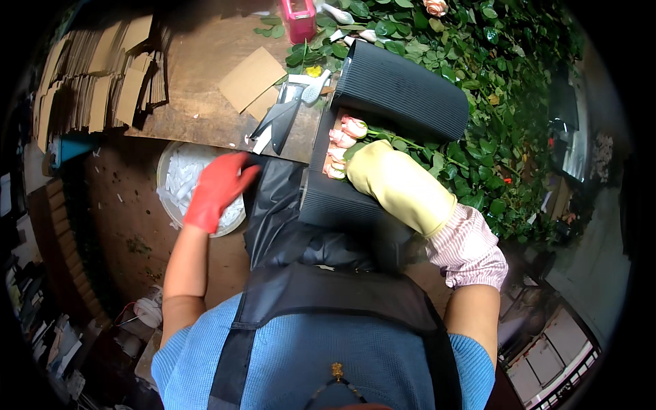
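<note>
My left hand [223, 186], in a red rubber glove, is over the rim of a round tub [162, 179] filled with small white pieces. Its fingers reach toward the table edge, spread a little, and I see nothing in them. In a yellow glove with a striped cuff, my right hand [400, 181] rests at a row of pale pink roses [342, 142]. The roses lie on a black corrugated wrap [342, 201], whose far flap stands raised. Green stems run rightward from the blooms. The right fingertips are hidden, so their grip does not show.
Stacked cardboard pieces [96, 78] stand at the far left. On the wooden table [198, 75] lie a flat cardboard sheet [253, 78], a black-handled cutting tool [281, 123] and a pink container [298, 22]. Leafy rose stems [506, 89] cover the right side.
</note>
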Motion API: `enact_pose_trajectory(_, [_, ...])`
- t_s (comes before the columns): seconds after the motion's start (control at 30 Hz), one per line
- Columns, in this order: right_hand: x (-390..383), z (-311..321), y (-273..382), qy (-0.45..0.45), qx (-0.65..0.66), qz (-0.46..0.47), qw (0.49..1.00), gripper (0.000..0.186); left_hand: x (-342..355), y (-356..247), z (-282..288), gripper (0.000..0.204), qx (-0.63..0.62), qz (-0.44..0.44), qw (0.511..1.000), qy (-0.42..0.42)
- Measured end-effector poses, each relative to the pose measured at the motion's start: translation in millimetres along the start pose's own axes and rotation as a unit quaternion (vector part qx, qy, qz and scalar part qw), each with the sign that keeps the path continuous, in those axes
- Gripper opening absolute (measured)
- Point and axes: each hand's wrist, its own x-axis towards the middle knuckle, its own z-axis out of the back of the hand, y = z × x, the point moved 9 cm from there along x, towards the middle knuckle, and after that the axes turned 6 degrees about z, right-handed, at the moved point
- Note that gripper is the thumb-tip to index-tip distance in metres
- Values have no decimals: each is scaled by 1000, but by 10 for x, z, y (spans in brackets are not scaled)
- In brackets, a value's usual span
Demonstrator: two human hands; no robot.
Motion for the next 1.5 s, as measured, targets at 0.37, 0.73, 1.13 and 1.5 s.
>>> enact_pose_trajectory(0.37, [-121,-206,-336,68,150,-143,976,35,662,-1441,-311,120,-215,-258,940,53])
enact_pose_trajectory(0.73, [-1,-701,-712,-63,521,-398,752,43,633,-1539,-319,111,-151,-265,949,76])
enact_pose_trajectory(1.13, [-70,-136,-613,-115,76,-222,965,32,678,-1495,-381,82,-251,-183,950,8])
enact_pose_trajectory(1.5, [246,-319,-646,-91,21,-181,979,23,764,-1495,-389,79,-232,-180,956,-16])
